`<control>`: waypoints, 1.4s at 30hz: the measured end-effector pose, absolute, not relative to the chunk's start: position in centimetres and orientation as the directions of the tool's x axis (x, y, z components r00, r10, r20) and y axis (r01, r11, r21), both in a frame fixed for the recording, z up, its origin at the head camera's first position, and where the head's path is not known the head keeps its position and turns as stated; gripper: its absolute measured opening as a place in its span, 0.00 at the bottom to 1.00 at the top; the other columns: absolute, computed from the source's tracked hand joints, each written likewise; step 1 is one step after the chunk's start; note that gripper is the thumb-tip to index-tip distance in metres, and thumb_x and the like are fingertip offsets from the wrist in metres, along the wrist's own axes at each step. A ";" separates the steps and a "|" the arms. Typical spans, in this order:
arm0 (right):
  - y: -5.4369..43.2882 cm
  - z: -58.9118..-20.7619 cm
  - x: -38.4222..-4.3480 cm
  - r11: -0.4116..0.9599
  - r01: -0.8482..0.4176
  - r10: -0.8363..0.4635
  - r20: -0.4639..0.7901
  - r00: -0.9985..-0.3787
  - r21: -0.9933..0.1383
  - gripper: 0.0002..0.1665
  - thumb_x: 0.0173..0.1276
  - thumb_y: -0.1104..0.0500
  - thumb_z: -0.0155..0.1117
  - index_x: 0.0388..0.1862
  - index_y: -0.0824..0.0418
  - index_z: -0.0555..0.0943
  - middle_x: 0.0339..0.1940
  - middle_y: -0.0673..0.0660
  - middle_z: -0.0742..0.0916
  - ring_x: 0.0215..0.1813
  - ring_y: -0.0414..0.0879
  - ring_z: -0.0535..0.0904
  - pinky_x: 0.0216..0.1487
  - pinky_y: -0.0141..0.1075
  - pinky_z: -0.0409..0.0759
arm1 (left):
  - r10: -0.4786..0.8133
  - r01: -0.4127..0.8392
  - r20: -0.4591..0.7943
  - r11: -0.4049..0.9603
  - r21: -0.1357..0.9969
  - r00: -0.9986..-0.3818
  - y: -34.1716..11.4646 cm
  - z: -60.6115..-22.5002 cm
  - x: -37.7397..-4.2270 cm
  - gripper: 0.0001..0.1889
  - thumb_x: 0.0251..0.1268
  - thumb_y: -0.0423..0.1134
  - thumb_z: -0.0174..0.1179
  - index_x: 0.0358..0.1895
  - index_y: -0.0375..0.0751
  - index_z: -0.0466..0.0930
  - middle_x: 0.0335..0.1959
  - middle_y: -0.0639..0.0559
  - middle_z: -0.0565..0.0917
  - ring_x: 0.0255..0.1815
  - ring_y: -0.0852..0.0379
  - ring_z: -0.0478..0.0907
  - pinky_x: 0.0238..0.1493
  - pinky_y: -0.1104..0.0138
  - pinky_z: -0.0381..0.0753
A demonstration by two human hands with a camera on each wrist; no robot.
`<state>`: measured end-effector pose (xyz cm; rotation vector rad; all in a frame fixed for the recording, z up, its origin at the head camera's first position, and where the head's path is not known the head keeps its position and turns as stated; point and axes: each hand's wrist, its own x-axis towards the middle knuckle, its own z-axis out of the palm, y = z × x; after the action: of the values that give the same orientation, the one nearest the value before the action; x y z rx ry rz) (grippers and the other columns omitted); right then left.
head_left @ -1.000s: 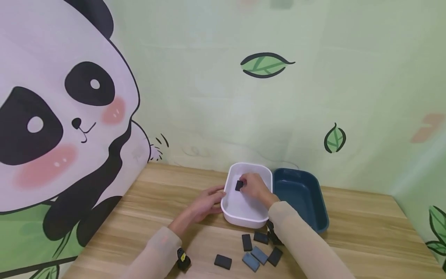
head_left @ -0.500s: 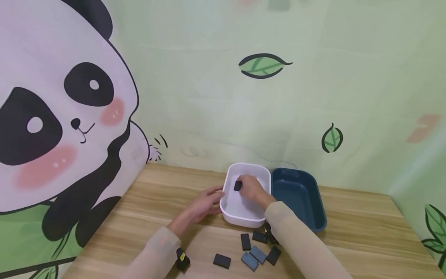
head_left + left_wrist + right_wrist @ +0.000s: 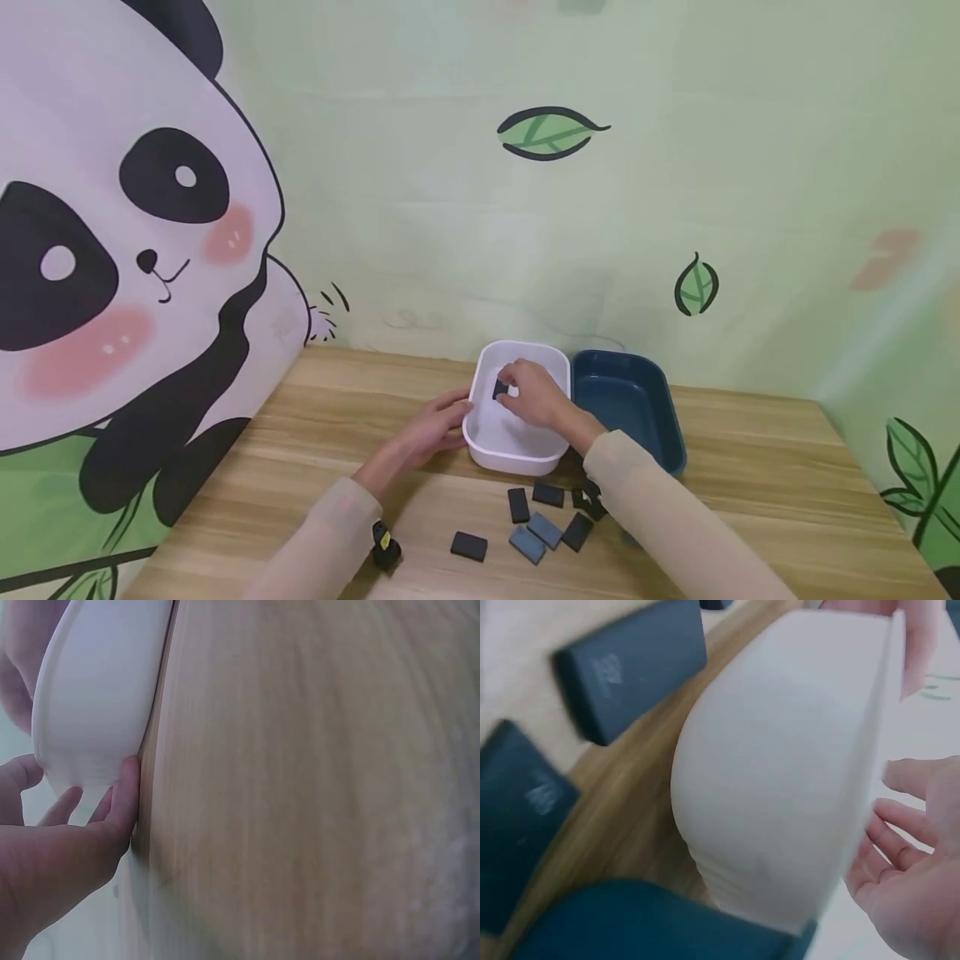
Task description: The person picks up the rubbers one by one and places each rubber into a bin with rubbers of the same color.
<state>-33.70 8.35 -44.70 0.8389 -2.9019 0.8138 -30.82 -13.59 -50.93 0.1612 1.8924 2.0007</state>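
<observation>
My left hand point(image 3: 437, 425) rests against the left side of the white tub point(image 3: 517, 461). In the left wrist view its thumb is at the rim and its fingers point(image 3: 126, 795) lie along the outer wall. My right hand point(image 3: 536, 393) is inside the tub, thumb and forefinger spread apart. Between their tips, at the tub's floor, lies a black domino-like tile point(image 3: 498, 389), partly covered by the fingers. The right wrist view shows this hand's fingers point(image 3: 900, 821) loosely bent beyond the tub's wall, the tile hidden there.
A dark blue tub point(image 3: 673, 417) stands against the white one's right side. In front lie several black tiles point(image 3: 468, 546) and two blue-grey tiles point(image 3: 527, 543) on the wooden table point(image 3: 360, 392). A green printed backdrop point(image 3: 420, 167) rises behind the table.
My right thumb and forefinger have parted from the black tile they pinched, and it lies in the white tub. The left hand keeps its place; the whole view has shifted slightly.
</observation>
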 end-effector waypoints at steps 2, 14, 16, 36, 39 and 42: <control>8.6 -44.2 -32.6 0.700 -0.521 -0.517 0.157 -0.841 -0.488 0.18 0.71 0.63 0.74 0.56 0.70 0.85 0.50 0.66 0.87 0.53 0.59 0.83 0.60 0.51 0.84 | 0.343 -0.198 -0.178 -0.024 0.980 -0.922 -13.7 -51.0 -30.8 0.30 0.85 0.42 0.51 0.83 0.34 0.59 0.74 0.30 0.72 0.74 0.35 0.72 0.67 0.49 0.81; 9.0 -43.7 -23.4 0.463 -0.767 -0.778 0.211 -0.591 -0.444 0.11 0.70 0.62 0.75 0.50 0.62 0.88 0.45 0.54 0.89 0.48 0.44 0.85 0.55 0.37 0.85 | 0.330 -0.170 -0.152 -0.025 0.985 -0.932 -13.8 -51.4 -30.8 0.30 0.85 0.43 0.51 0.81 0.33 0.61 0.72 0.29 0.74 0.72 0.36 0.73 0.65 0.51 0.82; 8.4 -44.0 -22.3 0.427 -0.800 -0.835 0.156 -0.528 -0.422 0.12 0.71 0.60 0.75 0.51 0.61 0.88 0.47 0.51 0.89 0.51 0.40 0.84 0.57 0.33 0.83 | 0.330 -0.169 -0.151 -0.027 0.985 -0.932 -13.9 -51.4 -30.8 0.30 0.85 0.42 0.51 0.81 0.33 0.62 0.72 0.29 0.74 0.73 0.36 0.73 0.66 0.51 0.82; 6.8 -47.0 -19.5 0.290 -0.932 -0.957 -0.050 -0.286 -0.216 0.26 0.65 0.64 0.74 0.63 0.53 0.86 0.64 0.45 0.84 0.66 0.37 0.76 0.69 0.26 0.73 | 0.311 -0.174 -0.159 -0.019 0.985 -0.937 -13.7 -51.6 -30.9 0.30 0.85 0.43 0.53 0.81 0.33 0.62 0.74 0.31 0.72 0.74 0.35 0.72 0.65 0.53 0.83; 7.0 -47.1 -19.5 0.297 -0.931 -0.955 -0.047 -0.294 -0.215 0.26 0.65 0.63 0.74 0.63 0.52 0.86 0.63 0.46 0.84 0.65 0.36 0.76 0.67 0.26 0.74 | 0.309 -0.179 -0.165 -0.016 0.984 -0.936 -13.6 -51.6 -30.8 0.30 0.85 0.43 0.53 0.81 0.34 0.62 0.75 0.31 0.72 0.74 0.35 0.71 0.65 0.52 0.83; 7.2 -47.3 -19.6 0.292 -0.937 -0.956 -0.034 -0.291 -0.193 0.27 0.65 0.63 0.74 0.63 0.52 0.86 0.61 0.46 0.83 0.64 0.37 0.77 0.66 0.26 0.75 | 0.311 -0.178 -0.166 -0.011 0.984 -0.936 -13.6 -51.6 -30.9 0.31 0.84 0.44 0.53 0.81 0.34 0.62 0.75 0.31 0.72 0.74 0.35 0.71 0.65 0.52 0.83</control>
<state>-19.62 7.17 -47.30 1.9468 -2.6361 0.2240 -30.87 -13.59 -51.56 0.1387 1.9348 2.0125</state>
